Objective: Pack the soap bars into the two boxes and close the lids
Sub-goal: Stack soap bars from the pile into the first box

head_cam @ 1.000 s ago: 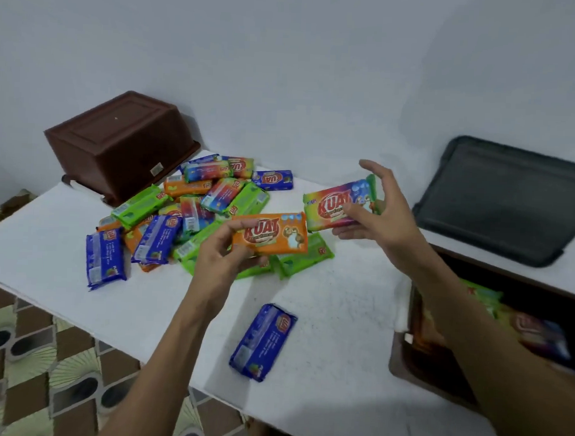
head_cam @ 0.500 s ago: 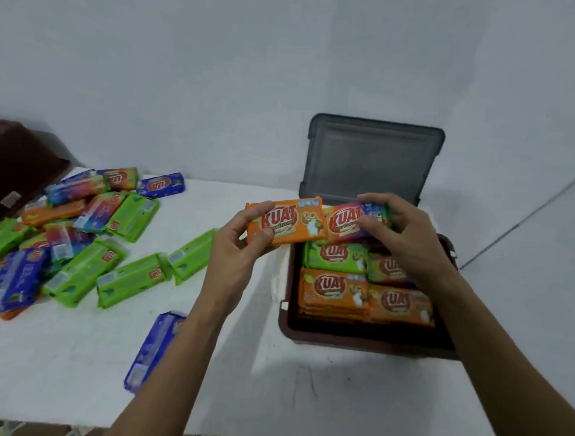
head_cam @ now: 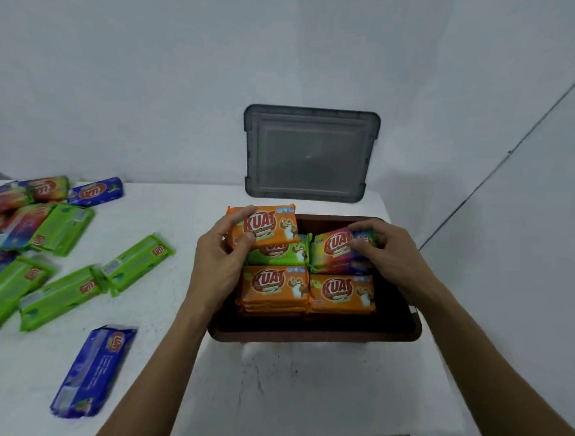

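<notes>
1. Across the white table [head_cam: 272, 392] we see the whole job laid out: packing on the right, loose soap on the left.
2. At the far right stands the brown box [head_cam: 314, 338], open, with wrapped bars stacked in two rows of two. The strip of floor nearest us looks bare, so we judge this box well filled but not full.
3. Behind it the grey lid [head_cam: 310, 153] leans upright against the wall, so closing is not yet done.
4. To the left lies the loose heap [head_cam: 58, 227] of green, blue and rainbow bars, with one blue bar [head_cam: 91, 370] apart and nearer us. All of these are left to pack.
5. We see the left hand [head_cam: 216, 264] with thumb and fingers curled round an orange bar [head_cam: 269, 228], held over the back-left stack, just above a green bar [head_cam: 278, 253].
6. Beside it, the right hand [head_cam: 391, 252] has bent fingers pinching a rainbow bar [head_cam: 335, 251], which sits tilted on the back-right stack.
7. We cannot see the second box, so we cannot tell how full it is.
</notes>
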`<state>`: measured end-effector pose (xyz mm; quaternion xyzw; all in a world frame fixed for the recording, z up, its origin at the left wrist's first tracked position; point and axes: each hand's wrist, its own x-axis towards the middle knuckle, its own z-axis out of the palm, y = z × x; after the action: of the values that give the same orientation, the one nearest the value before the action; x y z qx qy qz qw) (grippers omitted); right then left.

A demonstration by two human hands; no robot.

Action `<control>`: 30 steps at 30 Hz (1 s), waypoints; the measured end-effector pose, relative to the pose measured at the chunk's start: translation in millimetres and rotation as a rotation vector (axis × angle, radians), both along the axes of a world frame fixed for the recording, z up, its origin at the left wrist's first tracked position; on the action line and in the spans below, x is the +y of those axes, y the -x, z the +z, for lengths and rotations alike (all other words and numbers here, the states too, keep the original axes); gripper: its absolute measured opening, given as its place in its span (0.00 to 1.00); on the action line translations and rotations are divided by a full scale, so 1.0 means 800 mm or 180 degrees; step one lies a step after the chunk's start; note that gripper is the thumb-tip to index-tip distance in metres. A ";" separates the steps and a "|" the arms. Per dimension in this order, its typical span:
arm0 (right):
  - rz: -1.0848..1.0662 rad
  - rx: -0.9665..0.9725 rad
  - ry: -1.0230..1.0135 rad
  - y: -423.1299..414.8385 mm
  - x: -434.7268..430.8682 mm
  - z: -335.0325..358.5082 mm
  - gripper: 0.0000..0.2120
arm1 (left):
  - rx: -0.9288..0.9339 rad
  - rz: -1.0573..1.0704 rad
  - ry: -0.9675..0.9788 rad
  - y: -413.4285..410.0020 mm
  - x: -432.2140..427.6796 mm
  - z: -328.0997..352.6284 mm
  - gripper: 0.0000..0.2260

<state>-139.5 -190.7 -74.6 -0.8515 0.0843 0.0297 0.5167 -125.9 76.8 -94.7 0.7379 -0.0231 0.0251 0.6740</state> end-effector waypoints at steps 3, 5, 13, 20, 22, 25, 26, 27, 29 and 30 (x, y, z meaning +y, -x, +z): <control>-0.0097 0.0246 0.0222 -0.004 0.006 -0.020 0.10 | 0.0000 0.0040 -0.0031 0.001 0.001 -0.001 0.14; -0.0168 0.0242 0.0708 -0.006 0.012 -0.027 0.10 | 0.0010 0.0071 -0.0065 0.001 0.000 -0.002 0.15; 0.0022 0.0032 0.2147 0.004 0.032 -0.024 0.15 | 0.0034 0.0044 -0.0121 0.002 -0.003 0.000 0.15; 0.0038 -0.0367 0.2533 0.008 0.034 -0.013 0.19 | 0.0075 -0.0038 -0.0144 0.003 -0.010 0.007 0.14; 0.0022 -0.0806 0.2036 0.005 0.034 -0.008 0.16 | 0.0116 -0.0161 -0.0052 0.004 -0.014 0.010 0.14; 0.0278 -0.0459 0.0346 -0.002 0.037 0.002 0.18 | 0.0228 -0.0390 0.0220 0.006 -0.024 0.011 0.15; 0.0380 -0.0249 -0.0278 -0.001 0.037 0.005 0.18 | 0.0266 -0.0450 0.0286 0.007 -0.029 0.012 0.15; 0.0437 -0.0096 -0.0764 0.000 0.038 0.007 0.18 | 0.0281 -0.0505 0.0304 0.007 -0.034 0.012 0.15; 0.0485 -0.0003 -0.1351 0.002 0.037 0.008 0.17 | 0.0251 -0.0606 0.0212 0.007 -0.041 0.011 0.16; 0.0473 0.0000 -0.1519 0.003 0.036 0.007 0.16 | 0.0220 -0.0646 0.0128 0.006 -0.044 0.010 0.16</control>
<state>-142.1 -162.2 -69.1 -0.7092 0.0121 0.0868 0.6996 -130.5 41.7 -86.7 0.7185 -0.0739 -0.0683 0.6882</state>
